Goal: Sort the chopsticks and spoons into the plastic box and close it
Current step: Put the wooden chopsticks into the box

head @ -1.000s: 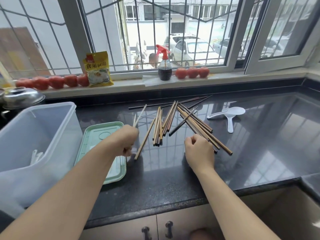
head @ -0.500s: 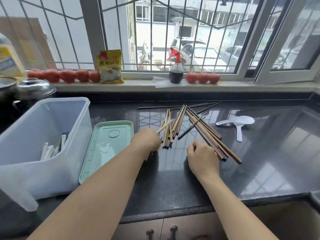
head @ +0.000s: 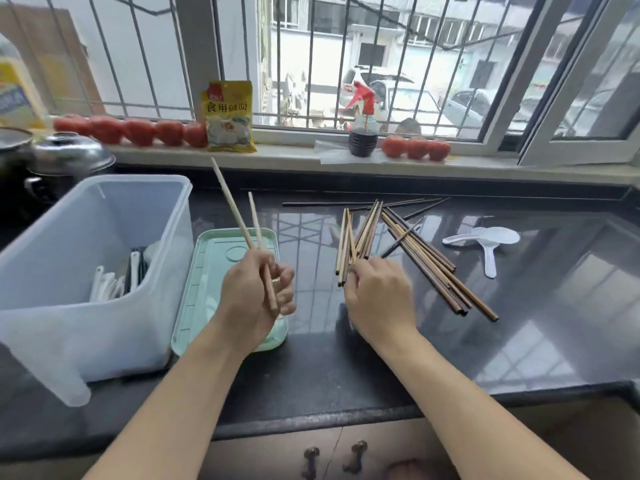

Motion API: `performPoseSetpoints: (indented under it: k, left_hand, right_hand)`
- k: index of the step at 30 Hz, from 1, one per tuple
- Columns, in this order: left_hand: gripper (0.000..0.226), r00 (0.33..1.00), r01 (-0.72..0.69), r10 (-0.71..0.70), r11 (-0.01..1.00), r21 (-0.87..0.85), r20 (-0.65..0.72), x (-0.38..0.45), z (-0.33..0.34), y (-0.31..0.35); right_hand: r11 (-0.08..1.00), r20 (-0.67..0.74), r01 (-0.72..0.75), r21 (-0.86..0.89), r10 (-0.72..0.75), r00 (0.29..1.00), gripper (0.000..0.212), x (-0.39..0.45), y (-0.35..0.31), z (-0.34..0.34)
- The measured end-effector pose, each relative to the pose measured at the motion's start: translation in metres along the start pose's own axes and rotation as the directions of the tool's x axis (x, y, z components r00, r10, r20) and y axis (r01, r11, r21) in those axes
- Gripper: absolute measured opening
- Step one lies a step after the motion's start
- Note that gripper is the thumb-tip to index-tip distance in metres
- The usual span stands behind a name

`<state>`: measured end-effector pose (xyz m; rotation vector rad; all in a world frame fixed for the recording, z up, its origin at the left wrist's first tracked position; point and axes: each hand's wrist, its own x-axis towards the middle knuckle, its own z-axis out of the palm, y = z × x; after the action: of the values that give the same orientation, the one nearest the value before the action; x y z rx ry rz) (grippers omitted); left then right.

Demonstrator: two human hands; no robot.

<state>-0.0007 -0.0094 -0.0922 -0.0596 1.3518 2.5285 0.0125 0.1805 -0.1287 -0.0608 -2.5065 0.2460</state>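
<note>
My left hand (head: 256, 289) is shut on two pale wooden chopsticks (head: 239, 220), lifted and pointing up and away over the green lid (head: 207, 271). My right hand (head: 377, 292) rests on the counter with its fingertips pinching the near ends of a small bundle of brown chopsticks (head: 349, 244). Several more dark chopsticks (head: 433, 265) lie fanned out to its right. Two white spoons (head: 491, 240) lie further right. The translucent plastic box (head: 104, 258) stands open at the left, with white spoons and dark utensils inside.
Tomatoes (head: 138, 131), a yellow packet (head: 228, 116) and a spray bottle (head: 363, 133) line the window sill. A steel pot lid (head: 65, 154) sits at the back left. The dark counter's front edge (head: 346, 417) runs below my arms.
My left hand has lifted two pale chopsticks off the counter and moved left over the green lid. My right hand has shifted onto the near ends of the brown bundle.
</note>
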Motion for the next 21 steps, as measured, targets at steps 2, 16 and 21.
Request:
performPoseSetpoints:
  k: [2, 16, 21]
  left_hand:
    - [0.019, 0.997, -0.075, 0.074, 0.997, -0.036, -0.024, 0.001, 0.000, -0.002]
    - [0.011, 0.997, 0.018, -0.021, 0.999, 0.044, 0.079, 0.013, -0.008, -0.014]
    - [0.014, 0.994, 0.040, -0.040, 0.999, -0.002, 0.098, 0.010, -0.011, -0.009]
  right_hand:
    - [0.991, 0.168, 0.065, -0.118, -0.044, 0.985, 0.025, 0.024, -0.028, 0.015]
    - [0.966, 0.508, 0.017, -0.256, 0.119, 0.853, 0.019, 0.049, -0.033, -0.001]
    - [0.963, 0.650, -0.047, -0.267, 0.216, 0.728, 0.012, 0.062, -0.053, -0.010]
